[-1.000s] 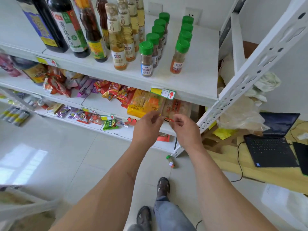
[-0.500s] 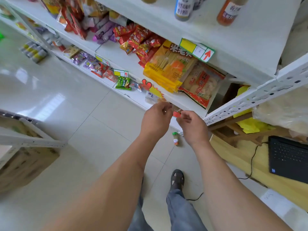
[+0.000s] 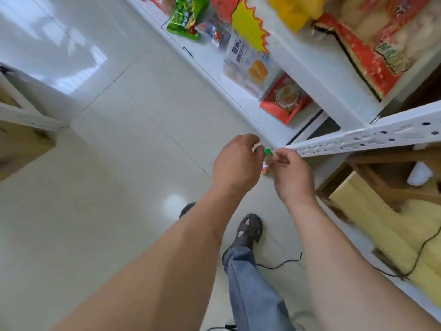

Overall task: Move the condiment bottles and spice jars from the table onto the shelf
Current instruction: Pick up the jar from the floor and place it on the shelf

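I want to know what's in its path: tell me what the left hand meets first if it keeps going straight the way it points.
Probably the small green-capped spice jar lying on the floor by the shelf foot: the left hand reaches down toward it, fingers curled. Depth is unclear.

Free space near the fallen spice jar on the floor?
Bare floor tile runs left of the left hand. Crowded right of the spice jar: shelf post, wooden table. Snack packets fill the bottom shelf.
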